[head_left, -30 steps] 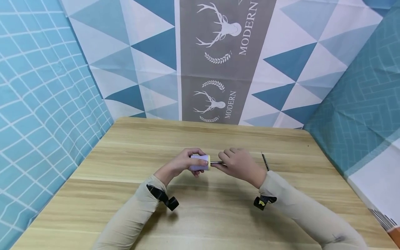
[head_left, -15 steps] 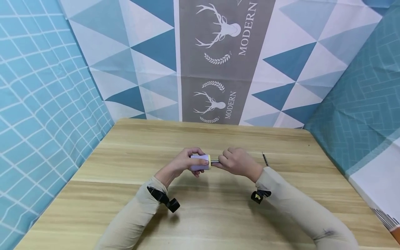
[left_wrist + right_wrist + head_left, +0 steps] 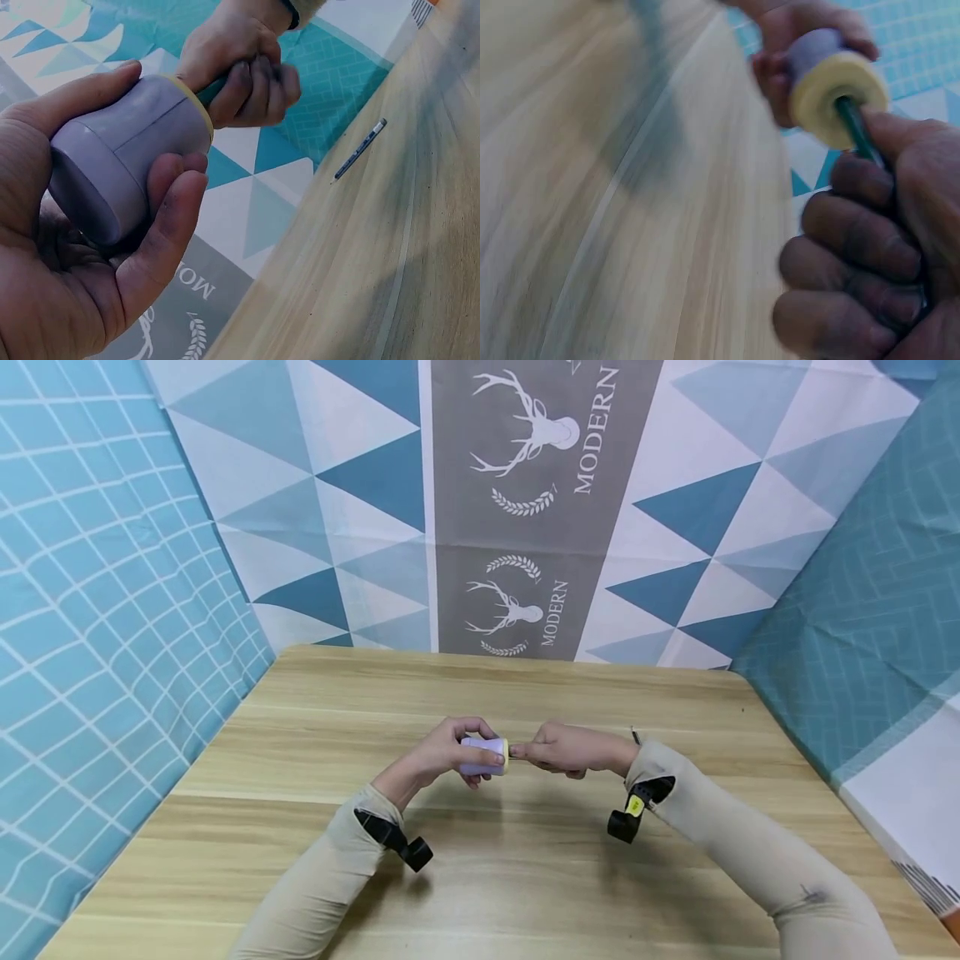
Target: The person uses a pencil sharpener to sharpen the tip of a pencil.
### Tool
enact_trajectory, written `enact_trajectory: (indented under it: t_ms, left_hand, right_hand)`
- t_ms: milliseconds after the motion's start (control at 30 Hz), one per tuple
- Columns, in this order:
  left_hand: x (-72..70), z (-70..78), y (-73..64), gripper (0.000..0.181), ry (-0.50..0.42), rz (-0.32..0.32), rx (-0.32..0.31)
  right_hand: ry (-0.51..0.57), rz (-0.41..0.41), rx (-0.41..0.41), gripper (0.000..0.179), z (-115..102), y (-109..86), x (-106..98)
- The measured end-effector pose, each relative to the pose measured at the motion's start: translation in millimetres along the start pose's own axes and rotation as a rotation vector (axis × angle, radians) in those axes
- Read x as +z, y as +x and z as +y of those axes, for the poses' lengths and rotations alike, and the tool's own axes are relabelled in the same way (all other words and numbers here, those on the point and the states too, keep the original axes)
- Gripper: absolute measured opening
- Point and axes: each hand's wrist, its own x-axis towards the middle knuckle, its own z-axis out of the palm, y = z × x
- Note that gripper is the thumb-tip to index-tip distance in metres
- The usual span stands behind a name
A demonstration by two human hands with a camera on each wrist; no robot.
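My left hand [image 3: 431, 758] holds a lavender pencil sharpener [image 3: 124, 142] by its sides, thumb along one side and fingers curled round the other. A pale yellow ring rims its far end, as the right wrist view shows. Into the hole at the ring's centre goes a dark green pencil [image 3: 857, 129]. My right hand [image 3: 570, 748] grips this pencil close to the ring, fingers curled round its shaft and thumb laid along it. Most of the pencil is hidden inside that hand. Both hands are over the middle of the table.
A second, dark patterned pencil [image 3: 360, 150] lies on the wooden table [image 3: 420, 893], partly hidden behind the right wrist in the head view. Patterned cloths hang at the back and both sides. Small black cameras are strapped to both wrists.
My right hand has turned over about the pencil and come nearer the sharpener, so less of the shaft shows. The left hand and the sharpener have hardly moved.
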Motion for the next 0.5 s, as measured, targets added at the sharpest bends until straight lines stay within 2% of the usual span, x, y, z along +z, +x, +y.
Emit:
enact_trajectory:
  t_ms: [67, 100, 200, 300, 433, 500]
  left_hand:
    - [0.4, 0.6, 0.1, 0.021, 0.004, -0.003, 0.007]
    - [0.5, 1.1, 0.1, 0.021, 0.004, -0.004, 0.009]
    - [0.0, 1.3, -0.4, 0.023, 0.001, -0.004, 0.012]
    - [-0.7, -0.3, -1.2, 0.022, -0.014, -0.008, 0.013]
    - [-2.2, 0.3, -2.3, 0.023, -0.025, -0.011, 0.017]
    - [-2.6, 1.7, -2.9, 0.023, -0.028, -0.013, 0.018]
  right_hand:
    - [0.081, -0.023, 0.083, 0.059, -2, -2.2, -1]
    - [0.091, -0.019, 0.09, 0.058, -2, -2.7, -1]
    - [-0.032, 0.066, -0.027, 0.046, -4, -5.4, 1]
    - [-0.326, 0.234, -0.281, 0.021, -2, -10.1, 8]
    - [-0.851, 0.53, -0.663, 0.021, 5, -12.3, 18]
    - [-1.096, 0.675, -0.791, 0.013, 10, -9.5, 22]
